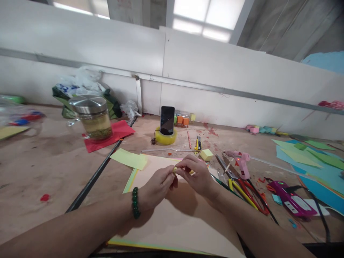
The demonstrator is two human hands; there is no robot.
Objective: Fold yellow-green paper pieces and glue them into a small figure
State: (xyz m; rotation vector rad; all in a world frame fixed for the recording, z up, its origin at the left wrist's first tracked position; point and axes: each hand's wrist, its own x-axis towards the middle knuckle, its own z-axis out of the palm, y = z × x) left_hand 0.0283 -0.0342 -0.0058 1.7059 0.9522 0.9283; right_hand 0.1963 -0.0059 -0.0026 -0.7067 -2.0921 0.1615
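Yellow paper bit [175,169] sits pinched between our two hands over the peach sheet [172,215] on the table. Our left hand [158,186] and right hand [197,175] both squeeze it with closed fingertips. Scissors [243,193] and a pink glue gun [240,161] lie just beside our right hand.

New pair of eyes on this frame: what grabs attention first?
Dead centre, the left hand and right hand pinch a small yellow paper piece together over a peach card sheet. Behind them a black phone stands upright in a yellow tape roll. A pink glue gun lies to the right.
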